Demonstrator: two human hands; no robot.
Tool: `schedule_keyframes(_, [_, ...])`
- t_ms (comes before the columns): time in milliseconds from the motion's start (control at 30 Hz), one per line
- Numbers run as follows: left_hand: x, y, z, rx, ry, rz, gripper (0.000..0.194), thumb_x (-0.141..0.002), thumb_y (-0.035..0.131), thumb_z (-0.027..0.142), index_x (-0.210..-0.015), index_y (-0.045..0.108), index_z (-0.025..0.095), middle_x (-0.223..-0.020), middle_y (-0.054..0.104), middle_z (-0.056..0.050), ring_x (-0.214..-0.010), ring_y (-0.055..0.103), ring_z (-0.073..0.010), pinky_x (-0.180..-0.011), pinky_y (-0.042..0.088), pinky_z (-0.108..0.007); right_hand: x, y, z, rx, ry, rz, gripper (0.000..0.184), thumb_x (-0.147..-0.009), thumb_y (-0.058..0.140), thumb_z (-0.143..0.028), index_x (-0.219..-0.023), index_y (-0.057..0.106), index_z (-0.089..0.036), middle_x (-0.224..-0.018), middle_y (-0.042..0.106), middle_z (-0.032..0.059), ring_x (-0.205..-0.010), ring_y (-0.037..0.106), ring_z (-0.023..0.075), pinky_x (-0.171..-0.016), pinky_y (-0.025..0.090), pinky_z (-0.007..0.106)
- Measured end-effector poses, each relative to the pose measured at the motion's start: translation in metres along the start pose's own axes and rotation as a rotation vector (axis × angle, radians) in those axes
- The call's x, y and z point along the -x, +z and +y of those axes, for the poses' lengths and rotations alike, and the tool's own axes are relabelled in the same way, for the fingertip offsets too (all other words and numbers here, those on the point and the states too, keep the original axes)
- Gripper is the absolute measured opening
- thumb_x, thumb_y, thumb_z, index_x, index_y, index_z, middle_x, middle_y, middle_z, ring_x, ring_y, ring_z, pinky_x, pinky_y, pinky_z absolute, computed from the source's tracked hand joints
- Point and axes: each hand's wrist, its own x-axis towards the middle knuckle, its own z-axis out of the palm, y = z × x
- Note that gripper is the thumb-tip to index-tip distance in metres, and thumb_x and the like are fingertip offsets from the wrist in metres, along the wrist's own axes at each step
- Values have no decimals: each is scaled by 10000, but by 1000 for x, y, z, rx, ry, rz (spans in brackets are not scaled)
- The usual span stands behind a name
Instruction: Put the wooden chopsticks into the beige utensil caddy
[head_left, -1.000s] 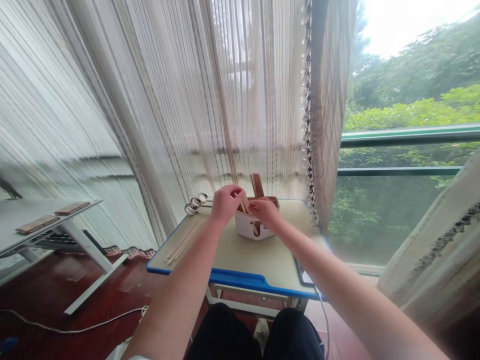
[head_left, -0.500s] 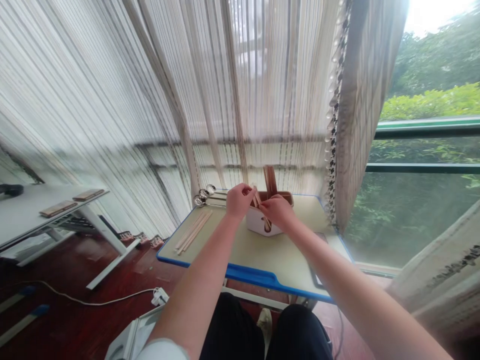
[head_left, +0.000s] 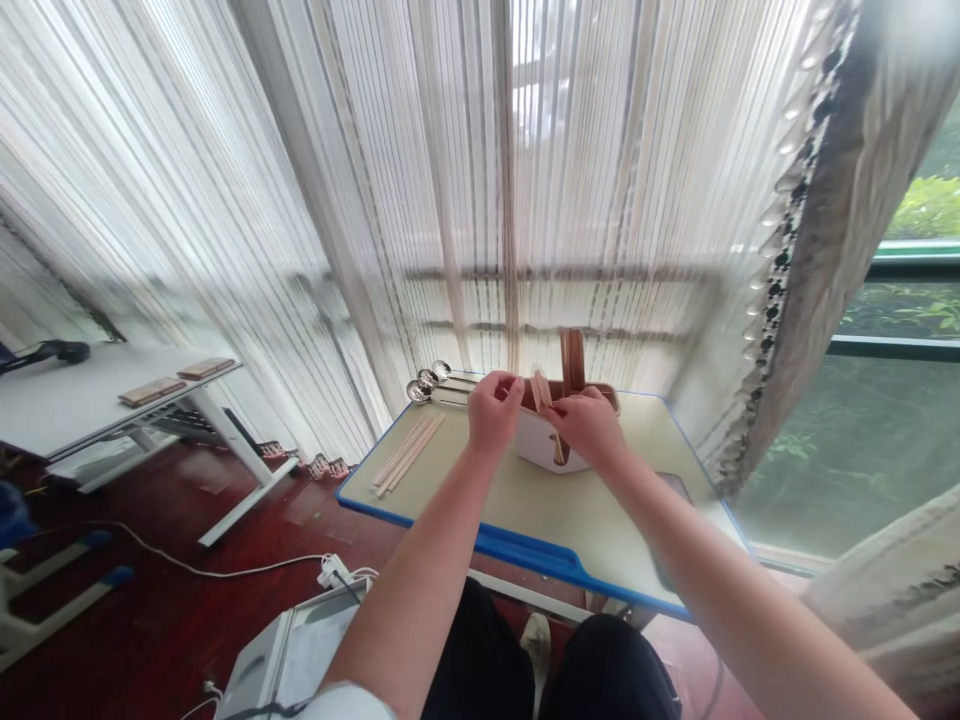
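Mid-frame, the fingers of the right hand (head_left: pixel 591 422) clamp pale sticks (head_left: pixel 540 388) at the white box (head_left: pixel 536 442), dark sticks (head_left: pixel 572 360) already inside; the left hand's (head_left: pixel 493 408) I can't tell. Loose sticks (head_left: pixel 409 455) and 3 ladles (head_left: pixel 417 392) lie out, centre-left.

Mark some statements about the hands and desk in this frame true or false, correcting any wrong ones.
1. The right hand grips held pale sticks at the white container. True.
2. The left hand is touching the window glass. False: the left hand is beside the container.
3. The dark sticks stand upright in the container. True.
4. The loose pale sticks lie to the right of the container. False: the loose pale sticks lie to its left in the view.
5. The desk has red edging. False: the edging is blue.
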Motion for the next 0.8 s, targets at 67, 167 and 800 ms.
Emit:
schedule_keyframes(67, [10,-13,-3,-3,-4,-10,243,-795,492,381,-770,590,160,-664,600,-4,-585,528,-94,-562,416,-204,1,-2,-2,-49,37,12,372,-811,460,-463,-672,701,-216,-647,659,43,-741,498,204,-692,351,308])
schedule_keyframes(167, [20,-36,-18,-74,-8,-21,247,-796,491,380,-769,601,161,-673,604,-5,-595,529,-98,-577,415,-207,3,-2,-3,-158,134,34,374,-804,450,-487,-700,703,-232,-666,665,28,-781,507,209,-678,363,300])
schedule_keyframes(800, [64,-138,-130,-1132,-310,-90,213,-793,481,303,-915,586,163,-938,559,-95,-936,472,-238,-823,349,-385,4,125,-130,-365,-133,-271,217,-795,464,-283,-860,664,-229,-819,668,26,-829,556,175,-788,388,297])
